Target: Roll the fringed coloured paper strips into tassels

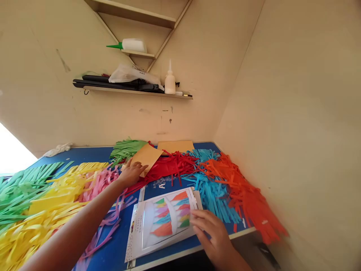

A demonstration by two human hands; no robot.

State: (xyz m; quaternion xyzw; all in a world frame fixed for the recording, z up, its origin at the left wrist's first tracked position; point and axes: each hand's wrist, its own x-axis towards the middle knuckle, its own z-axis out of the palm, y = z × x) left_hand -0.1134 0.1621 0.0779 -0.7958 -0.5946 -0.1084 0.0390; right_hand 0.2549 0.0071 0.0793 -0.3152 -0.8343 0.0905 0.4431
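Printed card packet (166,226) at 6 o'clock, with a photo of colored paper tassels; its small print is too tiny to read. Right hand (213,235): fingers loosely spread, touching the packet's right edge, no firm grip. Left hand (132,172): fingers open, resting on tan paper (148,158) at 12 o'clock. Beyond and beside: blue fringe (211,195), orange fringe (245,195), red fringe (169,169), yellow fringe (50,210), on a blue table (118,233). White glue bottle (170,81) on a wall shelf (135,92).

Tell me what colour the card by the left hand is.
Plain tan, a kraft-paper brown: the card shows best in the head view.
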